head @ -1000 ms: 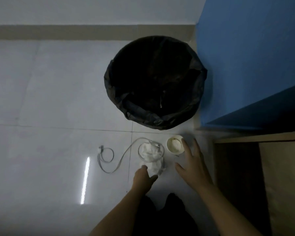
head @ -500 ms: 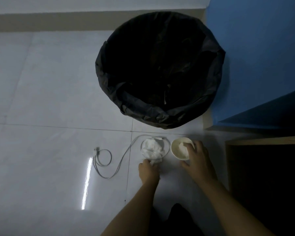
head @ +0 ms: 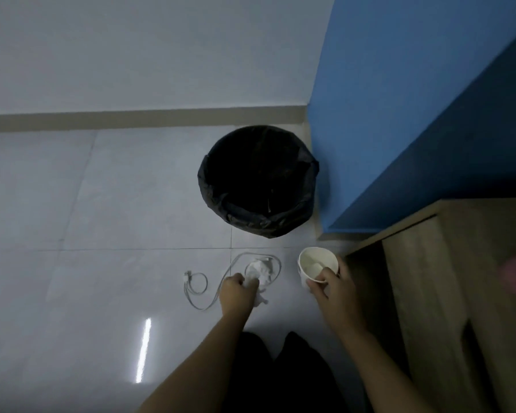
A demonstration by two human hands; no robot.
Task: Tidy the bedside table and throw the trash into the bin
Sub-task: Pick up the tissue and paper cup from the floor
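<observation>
We hold the paper cup (head: 318, 268) in the right hand (head: 332, 289), fingers clamped on its near rim and side wall; something white sits inside, too dim to identify. The cup is tilted slightly and appears lifted off the floor (head: 116, 204), though contact is hard to confirm. The left hand (head: 239, 296) is closed on crumpled white tissue (head: 258, 271), fingers curled together around the near part of the wad, with a loose scrap trailing below the knuckles.

The controlling relation is this: the bin (head: 258, 181), lined with a black bag, stands straight ahead on the far side of both hands, its open mouth facing up. The cup lies near and slightly right of the bin; the tissue lies near and directly below it in view. We judge the right hand marginally closer to the bin's right rim, the left hand closer to its centre line. Both loads need a forward carry over the near rim before release.

A white cable (head: 218, 289) loops on the floor around the tissue and to its left; its far loop touches or passes under the wad, so a lift may snag it.

No brand, label or legible writing is visible on any item.
</observation>
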